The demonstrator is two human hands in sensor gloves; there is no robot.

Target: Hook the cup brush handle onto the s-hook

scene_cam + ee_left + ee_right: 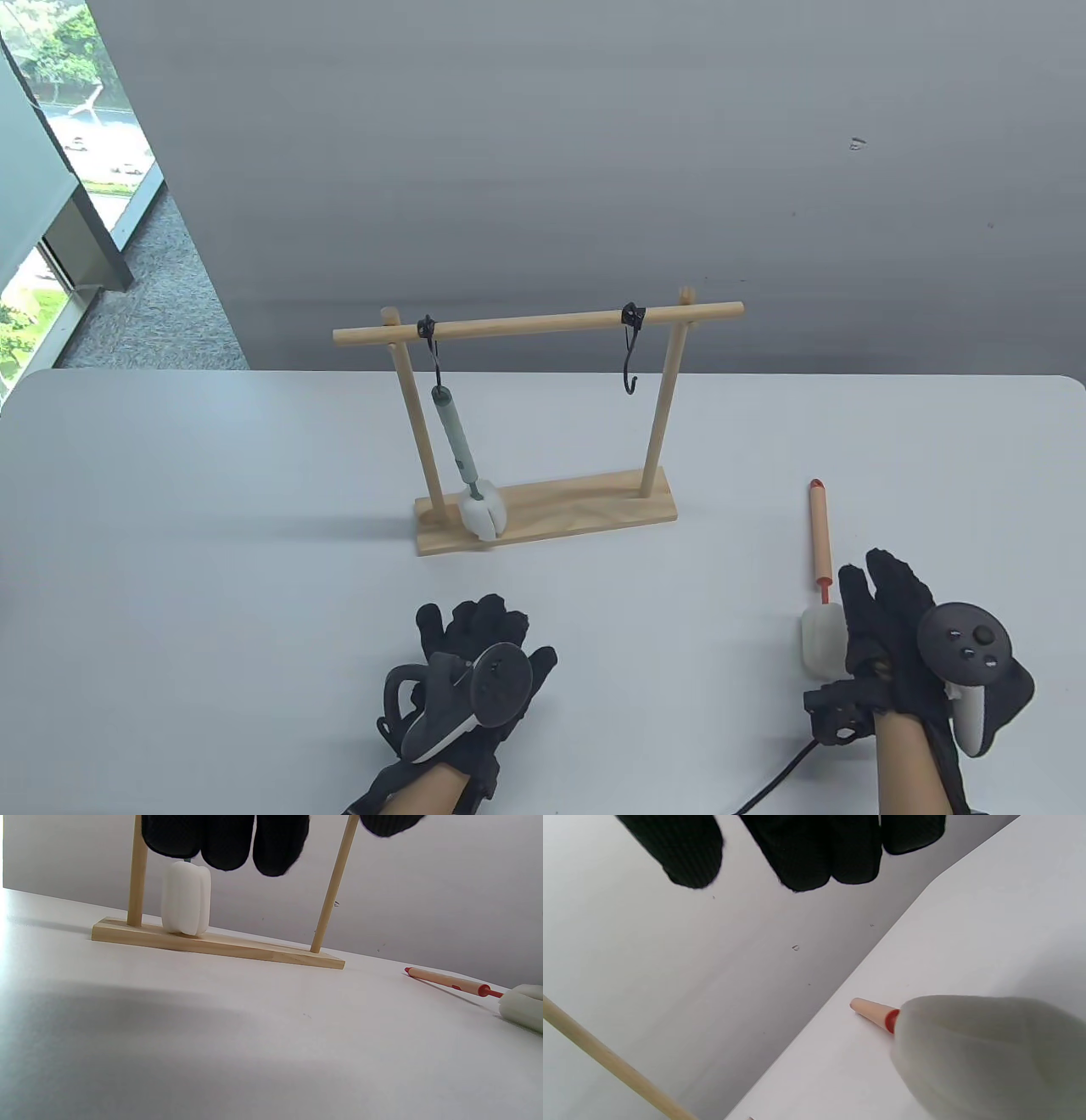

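Beside the table's (170, 509) right edge lies the orange brush (819, 543), just left of the empty right hand (891, 628); left hand (475, 662) empty, fingers loose.

Even, bright daylight from window (59, 161) at left; soft shadows on table (212, 509); sponge head (988, 1052) close-up blurred.

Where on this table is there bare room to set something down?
Bare table lies left of the rack, and between the rack and the left hand. The near right is crowded: the tan brush lies beside the right hand. The green brush takes the rack's left end.
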